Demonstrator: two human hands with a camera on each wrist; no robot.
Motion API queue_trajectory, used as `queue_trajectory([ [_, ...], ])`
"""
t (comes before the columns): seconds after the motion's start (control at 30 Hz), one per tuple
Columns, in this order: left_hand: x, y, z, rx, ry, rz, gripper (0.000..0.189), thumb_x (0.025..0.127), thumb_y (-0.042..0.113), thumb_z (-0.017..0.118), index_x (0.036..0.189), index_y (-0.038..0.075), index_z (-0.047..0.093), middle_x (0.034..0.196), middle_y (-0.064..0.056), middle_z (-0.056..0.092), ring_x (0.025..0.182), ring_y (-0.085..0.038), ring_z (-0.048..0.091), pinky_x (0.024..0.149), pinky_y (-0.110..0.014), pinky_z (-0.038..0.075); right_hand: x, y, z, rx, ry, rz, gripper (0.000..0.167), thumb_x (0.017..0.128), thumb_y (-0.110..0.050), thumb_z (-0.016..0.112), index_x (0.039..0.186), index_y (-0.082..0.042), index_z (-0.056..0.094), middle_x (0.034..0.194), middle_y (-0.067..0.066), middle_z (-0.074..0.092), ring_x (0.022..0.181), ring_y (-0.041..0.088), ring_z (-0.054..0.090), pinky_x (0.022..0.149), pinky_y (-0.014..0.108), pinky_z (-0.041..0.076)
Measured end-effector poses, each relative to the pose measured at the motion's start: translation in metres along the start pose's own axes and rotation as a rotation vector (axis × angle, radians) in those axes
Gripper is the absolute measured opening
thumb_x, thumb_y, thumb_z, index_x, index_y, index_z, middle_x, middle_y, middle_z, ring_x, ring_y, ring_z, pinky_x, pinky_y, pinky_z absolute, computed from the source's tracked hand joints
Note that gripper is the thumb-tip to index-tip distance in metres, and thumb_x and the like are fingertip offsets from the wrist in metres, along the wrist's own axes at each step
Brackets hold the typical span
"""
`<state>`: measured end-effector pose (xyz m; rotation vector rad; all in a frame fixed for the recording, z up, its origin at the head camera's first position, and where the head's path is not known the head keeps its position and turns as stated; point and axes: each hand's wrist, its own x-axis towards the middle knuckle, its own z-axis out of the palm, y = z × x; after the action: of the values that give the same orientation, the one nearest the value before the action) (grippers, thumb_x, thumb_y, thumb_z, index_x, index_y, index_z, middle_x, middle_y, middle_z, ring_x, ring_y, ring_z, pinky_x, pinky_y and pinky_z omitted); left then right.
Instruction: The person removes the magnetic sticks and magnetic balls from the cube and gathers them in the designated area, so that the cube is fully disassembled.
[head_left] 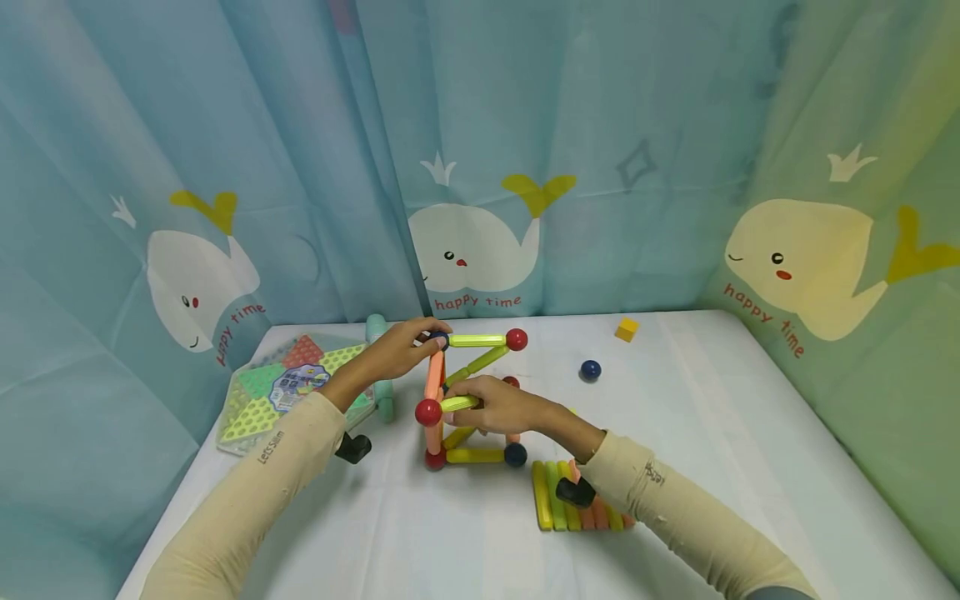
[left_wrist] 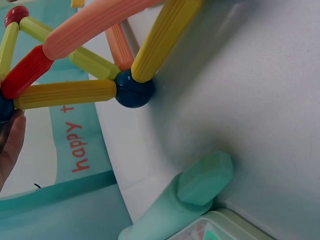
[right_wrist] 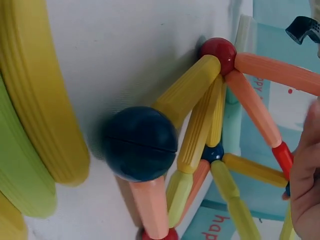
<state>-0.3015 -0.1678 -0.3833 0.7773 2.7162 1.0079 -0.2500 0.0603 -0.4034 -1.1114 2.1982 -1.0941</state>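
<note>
A frame of magnetic rods and balls stands mid-table. Its rods are yellow, lime, salmon and red, joined by red and dark blue balls. At the upper back-left corner my left hand pinches a dark blue ball; fingertips meet this ball in the left wrist view. My right hand pinches a lime rod whose other end meets the red ball at the upper front-left corner. The right fingers hide part of this rod and the frame behind. In the right wrist view, a dark blue ball forms a lower corner.
Loose rods lie in a row at the front right, partly under the right forearm. Behind them are a loose dark blue ball and a yellow block. A clear case and a teal tube-shaped piece lie left. Curtains enclose the table.
</note>
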Motion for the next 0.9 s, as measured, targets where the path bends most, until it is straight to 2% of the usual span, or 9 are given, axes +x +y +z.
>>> queue_trajectory([
  [0.1, -0.001, -0.001, 0.0, -0.003, 0.002, 0.002, 0.036, 0.107, 0.028, 0.051, 0.137, 0.01, 0.058, 0.127, -0.007, 0.066, 0.122, -0.028, 0.06, 0.102, -0.048, 0.05, 0.001, -0.003, 0.0, -0.023, 0.002, 0.0, 0.027, 0.1, -0.024, 0.059, 0.121, -0.01, 0.068, 0.098, -0.001, 0.066, 0.069, 0.012, 0.061, 0.066, 0.027, 0.053],
  [0.27, -0.001, -0.002, 0.0, -0.008, 0.006, 0.011, 0.036, 0.107, 0.028, 0.051, 0.137, 0.01, 0.059, 0.127, -0.007, 0.066, 0.121, -0.028, 0.06, 0.102, -0.048, 0.05, 0.004, -0.007, 0.002, -0.056, 0.02, -0.014, 0.024, 0.099, -0.021, 0.058, 0.117, -0.011, 0.07, 0.1, 0.001, 0.066, 0.087, 0.012, 0.059, 0.077, 0.026, 0.05],
  [0.4, -0.001, -0.001, 0.001, -0.005, 0.005, 0.009, 0.036, 0.107, 0.029, 0.051, 0.137, 0.011, 0.059, 0.127, -0.007, 0.066, 0.121, -0.028, 0.06, 0.102, -0.048, 0.05, 0.006, -0.003, 0.005, -0.02, 0.021, -0.027, 0.022, 0.101, -0.021, 0.057, 0.114, -0.01, 0.07, 0.101, 0.002, 0.067, 0.091, 0.014, 0.059, 0.081, 0.027, 0.051],
  [0.6, -0.001, -0.001, 0.0, -0.009, 0.003, 0.008, 0.037, 0.106, 0.028, 0.052, 0.137, 0.009, 0.058, 0.125, -0.007, 0.066, 0.12, -0.028, 0.06, 0.101, -0.047, 0.051, 0.005, -0.003, 0.006, -0.038, 0.04, -0.07, 0.021, 0.101, -0.027, 0.06, 0.095, -0.009, 0.069, 0.083, -0.003, 0.058, 0.08, 0.013, 0.056, 0.071, 0.024, 0.045],
  [0.67, -0.001, -0.001, 0.0, -0.009, 0.006, 0.01, 0.037, 0.106, 0.029, 0.052, 0.137, 0.009, 0.058, 0.126, -0.007, 0.066, 0.121, -0.028, 0.06, 0.101, -0.048, 0.051, 0.002, -0.003, 0.004, -0.056, 0.036, -0.073, 0.021, 0.101, -0.028, 0.059, 0.092, -0.011, 0.066, 0.082, 0.0, 0.058, 0.08, 0.015, 0.056, 0.071, 0.026, 0.046],
  [0.73, -0.001, -0.002, 0.0, -0.007, 0.006, 0.01, 0.037, 0.106, 0.029, 0.052, 0.138, 0.01, 0.058, 0.126, -0.006, 0.066, 0.121, -0.028, 0.06, 0.101, -0.048, 0.051, -0.004, -0.002, 0.002, -0.07, 0.033, -0.051, 0.019, 0.102, -0.03, 0.058, 0.093, -0.014, 0.064, 0.092, 0.004, 0.063, 0.088, 0.016, 0.059, 0.077, 0.028, 0.049],
  [0.83, -0.001, -0.003, 0.001, -0.008, 0.006, 0.006, 0.038, 0.106, 0.03, 0.051, 0.138, 0.011, 0.058, 0.127, -0.006, 0.066, 0.122, -0.028, 0.059, 0.101, -0.048, 0.05, -0.019, 0.001, -0.004, -0.082, 0.03, -0.007, 0.015, 0.102, -0.029, 0.056, 0.101, -0.017, 0.065, 0.123, 0.004, 0.067, 0.098, 0.017, 0.062, 0.088, 0.035, 0.052],
  [0.9, -0.001, -0.004, 0.001, -0.009, 0.009, 0.002, 0.037, 0.107, 0.03, 0.051, 0.138, 0.011, 0.058, 0.126, -0.005, 0.066, 0.122, -0.028, 0.059, 0.101, -0.047, 0.051, -0.032, 0.005, -0.009, -0.086, 0.039, 0.025, 0.014, 0.103, -0.028, 0.056, 0.107, -0.018, 0.065, 0.128, 0.003, 0.065, 0.098, 0.019, 0.064, 0.089, 0.036, 0.051],
])
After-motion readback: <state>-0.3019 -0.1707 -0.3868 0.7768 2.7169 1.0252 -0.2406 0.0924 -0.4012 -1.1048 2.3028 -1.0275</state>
